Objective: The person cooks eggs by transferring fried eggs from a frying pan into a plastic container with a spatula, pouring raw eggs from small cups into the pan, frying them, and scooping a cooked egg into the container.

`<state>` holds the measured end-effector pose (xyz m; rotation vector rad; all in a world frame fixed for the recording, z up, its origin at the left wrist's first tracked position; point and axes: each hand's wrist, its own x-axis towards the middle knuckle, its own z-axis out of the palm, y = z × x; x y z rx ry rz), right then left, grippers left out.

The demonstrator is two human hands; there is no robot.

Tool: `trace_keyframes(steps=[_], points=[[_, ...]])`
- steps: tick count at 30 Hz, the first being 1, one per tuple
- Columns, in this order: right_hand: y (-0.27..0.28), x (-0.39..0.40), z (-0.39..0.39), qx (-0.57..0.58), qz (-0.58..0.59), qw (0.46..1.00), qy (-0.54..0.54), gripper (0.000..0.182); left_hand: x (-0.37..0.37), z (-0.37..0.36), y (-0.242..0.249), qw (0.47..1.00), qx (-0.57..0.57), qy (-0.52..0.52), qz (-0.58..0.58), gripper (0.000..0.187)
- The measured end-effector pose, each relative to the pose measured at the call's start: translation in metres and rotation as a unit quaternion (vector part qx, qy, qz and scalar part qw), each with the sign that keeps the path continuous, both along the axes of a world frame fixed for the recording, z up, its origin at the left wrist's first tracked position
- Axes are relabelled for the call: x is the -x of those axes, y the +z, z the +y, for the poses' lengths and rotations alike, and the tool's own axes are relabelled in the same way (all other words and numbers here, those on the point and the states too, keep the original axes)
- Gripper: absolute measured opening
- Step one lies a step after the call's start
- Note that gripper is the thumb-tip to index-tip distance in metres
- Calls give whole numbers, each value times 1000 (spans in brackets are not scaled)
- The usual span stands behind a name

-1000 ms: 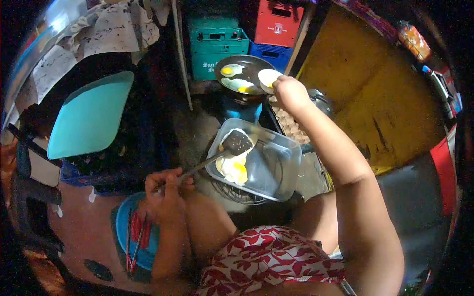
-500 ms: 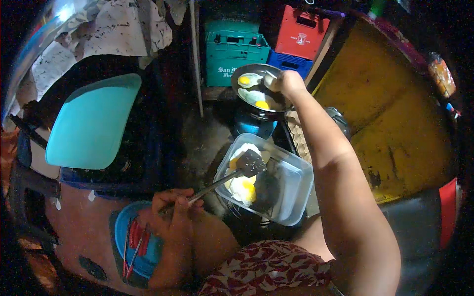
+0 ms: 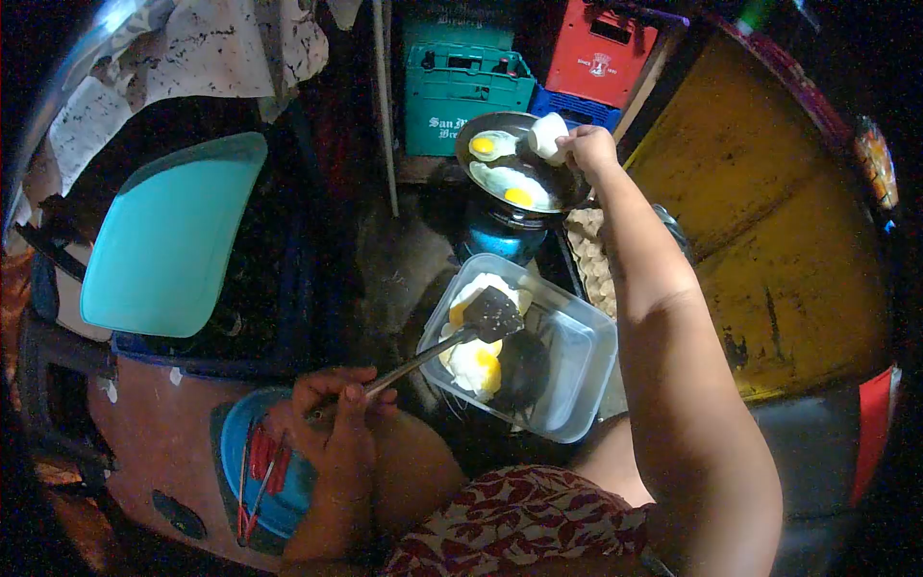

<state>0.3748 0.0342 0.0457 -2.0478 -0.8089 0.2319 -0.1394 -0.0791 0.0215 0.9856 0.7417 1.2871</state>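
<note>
My right hand is closed on a small white cup, held over the right side of a dark frying pan. Two eggs with yellow yolks lie in the pan, which rests on a stove. At lower left, my left hand grips a spatula by its handle. The spatula's dark blade is over a clear plastic container, above the cooked eggs at its left side. What is inside the cup cannot be seen.
Green and red crates stand behind the pan. An egg tray lies right of the stove. At left are a turquoise lid and a blue basin with red-handled utensils. A yellowish board is at right.
The white cup in my right hand, largely hidden before, now shows more fully and is tilted over the pan. The view has shifted slightly. My left hand and the spatula have barely moved.
</note>
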Motion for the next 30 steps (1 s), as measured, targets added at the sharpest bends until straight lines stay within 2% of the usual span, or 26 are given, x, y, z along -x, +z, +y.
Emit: trace_keyframes(steps=[1,4,8,12,15,17,18,19,20,22,23,25,26,28,29,30], points=[[0,-1,0,0,0,1000,0,16,0,0,0,1000,0,0,0,21],[4,0,-6,-124,132,983,6,10,1,1,4,999,8,-20,-24,20],[13,-4,-16,-176,215,961,-1,10,3,-3,7,1000,13,-16,10,19],[22,-1,-23,-289,344,894,3,6,4,-6,5,1000,-17,-10,10,21],[32,11,-29,-268,329,905,4,10,7,-10,10,999,-17,-16,32,22],[30,10,-30,-199,236,951,11,20,9,-8,2,998,-33,-25,46,21],[-3,-42,-17,-130,98,982,97,22,11,-6,-2,996,-46,-36,61,21],[19,-17,-26,-100,123,982,103,19,12,-8,-1,997,-57,-20,55,21],[34,20,-33,-175,96,980,13,19,10,-13,0,999,-25,-28,30,20],[32,0,-19,-84,-63,994,-5,14,11,-12,0,1000,0,-28,-4,19],[63,41,-33,-79,-46,995,-34,12,13,-11,-2,999,-5,-48,13,17],[98,61,-25,-47,-295,953,-59,17,18,-10,1,997,-9,-68,30,16],[126,79,-21,-43,-349,935,-39,20,19,-12,4,997,-9,-69,27,15],[174,106,-3,-145,-450,881,-9,21,18,-14,6,997,-6,-72,22,15],[201,122,8,-207,-516,831,28,22,17,-15,5,998,-10,-59,1,14],[228,146,13,-221,-544,809,30,23,17,-15,4,999,-14,-45,-20,13]])
